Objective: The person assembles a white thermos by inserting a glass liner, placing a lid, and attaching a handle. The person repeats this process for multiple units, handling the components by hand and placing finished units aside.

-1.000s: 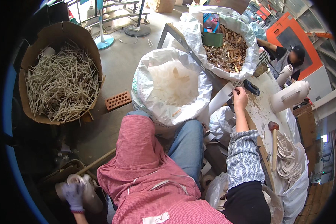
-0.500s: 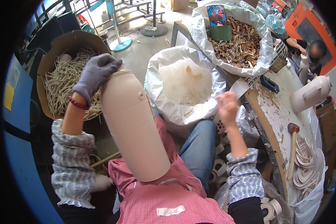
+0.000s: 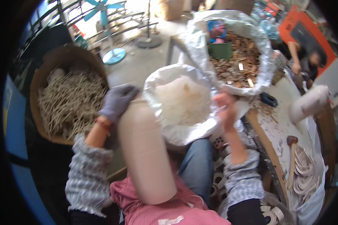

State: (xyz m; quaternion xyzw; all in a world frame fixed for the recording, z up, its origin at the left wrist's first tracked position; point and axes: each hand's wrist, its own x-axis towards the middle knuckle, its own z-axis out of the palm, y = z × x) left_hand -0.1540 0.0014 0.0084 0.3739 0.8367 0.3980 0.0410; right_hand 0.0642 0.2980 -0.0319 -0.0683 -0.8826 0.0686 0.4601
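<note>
Head view: a seated worker's gloved left hand (image 3: 119,100) closes around the top of a tall, pale vessel (image 3: 148,157) on the shop floor, fingers curled over its upper end. The vessel leans toward that hand, its lower end over the pink apron (image 3: 120,193); whether it bears on the cloth, I cannot tell. The bare right hand (image 3: 225,108), blurred beside the rim of a white sack (image 3: 189,137), is raised well apart from the vessel; whether its fingers pinch anything is unclear from here. The step in hand appears to be steadying the piece over the lap. The next move, by my reading, calls for a firm top grip, a supported base and a free right hand. To the right, a mallet (image 3: 292,141) lies on the scuffed workbench (image 3: 278,146).
</note>
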